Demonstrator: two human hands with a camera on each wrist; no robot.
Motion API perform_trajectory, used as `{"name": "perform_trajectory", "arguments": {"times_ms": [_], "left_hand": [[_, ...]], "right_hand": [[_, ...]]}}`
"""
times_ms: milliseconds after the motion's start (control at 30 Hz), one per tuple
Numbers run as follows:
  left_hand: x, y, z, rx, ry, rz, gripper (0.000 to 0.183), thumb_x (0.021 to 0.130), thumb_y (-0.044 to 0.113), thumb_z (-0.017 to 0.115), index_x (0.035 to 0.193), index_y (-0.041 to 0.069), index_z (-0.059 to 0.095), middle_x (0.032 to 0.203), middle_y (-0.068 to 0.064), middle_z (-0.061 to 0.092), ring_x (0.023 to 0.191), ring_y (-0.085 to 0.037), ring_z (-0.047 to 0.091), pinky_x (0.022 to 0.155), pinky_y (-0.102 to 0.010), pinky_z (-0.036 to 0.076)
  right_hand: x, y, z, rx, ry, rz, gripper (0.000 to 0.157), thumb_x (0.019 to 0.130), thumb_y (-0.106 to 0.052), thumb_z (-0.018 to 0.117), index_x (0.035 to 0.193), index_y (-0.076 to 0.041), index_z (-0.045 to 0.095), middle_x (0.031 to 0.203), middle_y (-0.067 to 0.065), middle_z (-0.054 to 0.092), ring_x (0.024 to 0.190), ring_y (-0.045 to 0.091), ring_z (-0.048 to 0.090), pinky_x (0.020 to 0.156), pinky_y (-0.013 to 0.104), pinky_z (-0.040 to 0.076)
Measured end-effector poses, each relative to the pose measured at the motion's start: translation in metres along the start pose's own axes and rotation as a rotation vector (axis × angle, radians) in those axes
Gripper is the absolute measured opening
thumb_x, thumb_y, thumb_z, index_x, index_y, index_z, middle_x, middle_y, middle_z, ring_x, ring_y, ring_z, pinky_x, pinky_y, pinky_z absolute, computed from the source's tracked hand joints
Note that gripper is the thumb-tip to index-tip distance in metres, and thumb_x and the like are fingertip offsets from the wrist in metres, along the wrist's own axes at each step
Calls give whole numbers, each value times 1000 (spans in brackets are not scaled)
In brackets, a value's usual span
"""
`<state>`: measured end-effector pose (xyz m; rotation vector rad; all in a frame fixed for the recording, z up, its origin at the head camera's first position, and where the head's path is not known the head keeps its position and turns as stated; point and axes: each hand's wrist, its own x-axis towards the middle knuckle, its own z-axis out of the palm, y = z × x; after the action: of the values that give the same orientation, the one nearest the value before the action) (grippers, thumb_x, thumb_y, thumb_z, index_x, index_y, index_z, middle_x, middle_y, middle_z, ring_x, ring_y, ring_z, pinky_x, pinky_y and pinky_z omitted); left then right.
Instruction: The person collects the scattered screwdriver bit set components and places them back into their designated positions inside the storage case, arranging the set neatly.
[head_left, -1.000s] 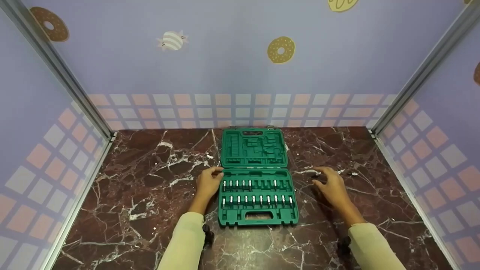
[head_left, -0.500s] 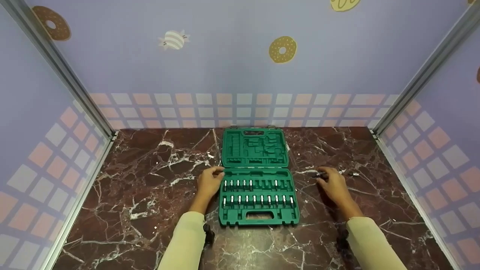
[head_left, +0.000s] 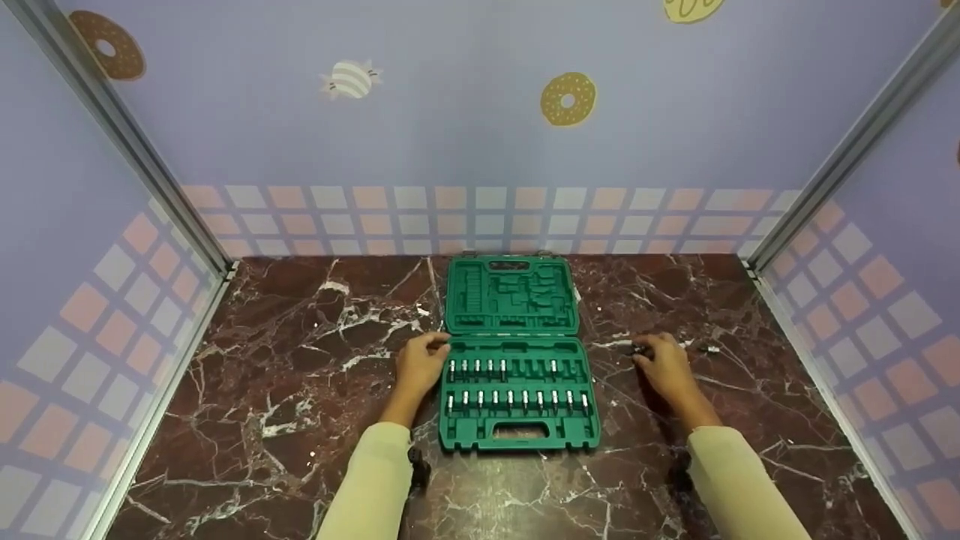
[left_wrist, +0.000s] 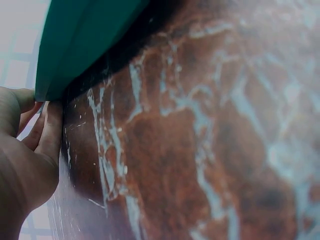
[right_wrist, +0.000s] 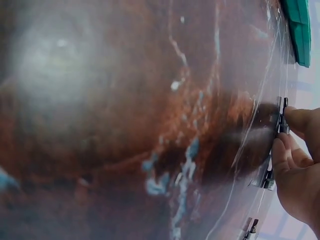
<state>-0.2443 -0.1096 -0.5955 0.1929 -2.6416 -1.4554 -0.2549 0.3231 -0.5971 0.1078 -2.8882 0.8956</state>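
An open green socket case (head_left: 519, 435) lies flat on the table, its lid (head_left: 513, 292) folded back. Two rows of small silver bit sockets (head_left: 510, 400) stand in its slots; part of the upper row has bare slots. My left hand (head_left: 420, 366) touches the case's left edge near the hinge, and the left wrist view has its fingertips against the case's corner (left_wrist: 50, 85). Right of the case, my right hand (head_left: 667, 366) pinches a small dark-and-silver bit socket (right_wrist: 284, 117) between thumb and fingers, close to the tabletop.
Another bit socket (head_left: 709, 349) lies on the table to the right of my right hand. In the right wrist view, one more bit socket (right_wrist: 268, 180) lies just under that hand. The marbled tabletop (head_left: 300, 420) ends at patterned walls (head_left: 480, 135) on three sides.
My right hand has lowered slightly, and its thumb and fingers have come together on the bit socket. The left hand keeps its place at the case edge.
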Motion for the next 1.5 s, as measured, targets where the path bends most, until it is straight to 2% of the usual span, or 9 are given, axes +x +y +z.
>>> {"name": "perform_trajectory", "arguments": {"times_ms": [267, 500, 733, 1033, 1333, 1500], "left_hand": [[0, 0, 0, -2, -11, -4, 19, 99, 15, 71, 115, 14, 79, 105, -5, 77, 100, -26, 72, 90, -49, 55], [0, 0, -1, -3, -20, -12, 19, 99, 16, 71, 116, 14, 78, 105, -4, 77, 101, -26, 72, 90, -48, 56], [1, 0, 0, -9, -11, -11, 18, 98, 15, 71, 115, 14, 79, 104, -5, 76, 100, -26, 71, 90, -48, 55], [1, 0, 0, -11, -11, -8, 18, 98, 14, 72, 114, 13, 79, 104, -6, 77, 100, -27, 71, 92, -49, 54], [1, 0, -1, -30, -23, -9, 19, 99, 15, 70, 116, 13, 78, 106, -6, 77, 102, -28, 71, 92, -49, 54], [1, 0, -1, -24, -19, -4, 18, 99, 16, 70, 115, 13, 79, 105, -6, 77, 101, -28, 71, 90, -49, 55]], "right_hand": [[-2, 1, 2, 32, 4, 22, 13, 95, 1, 70, 107, 4, 69, 114, 27, 58, 102, 43, 64, 88, 55, 53], [-4, 3, 4, 27, 35, -27, 8, 93, 0, 73, 99, 2, 68, 105, 24, 61, 96, 40, 62, 87, 54, 50], [-6, 0, 5, 62, 87, -62, 9, 92, -1, 75, 98, 1, 69, 96, 20, 69, 88, 36, 66, 81, 50, 51], [-17, -7, 9, 125, 84, -13, 10, 94, -8, 76, 103, -5, 73, 100, 14, 75, 91, 31, 70, 83, 47, 54], [-26, -25, 12, 191, 108, -6, 14, 90, -7, 80, 104, -11, 78, 98, 8, 77, 81, 12, 64, 74, 28, 50], [-28, -37, 12, 259, 94, -16, 17, 89, -6, 80, 106, -10, 79, 103, 9, 77, 84, 10, 64, 75, 23, 50]]}}
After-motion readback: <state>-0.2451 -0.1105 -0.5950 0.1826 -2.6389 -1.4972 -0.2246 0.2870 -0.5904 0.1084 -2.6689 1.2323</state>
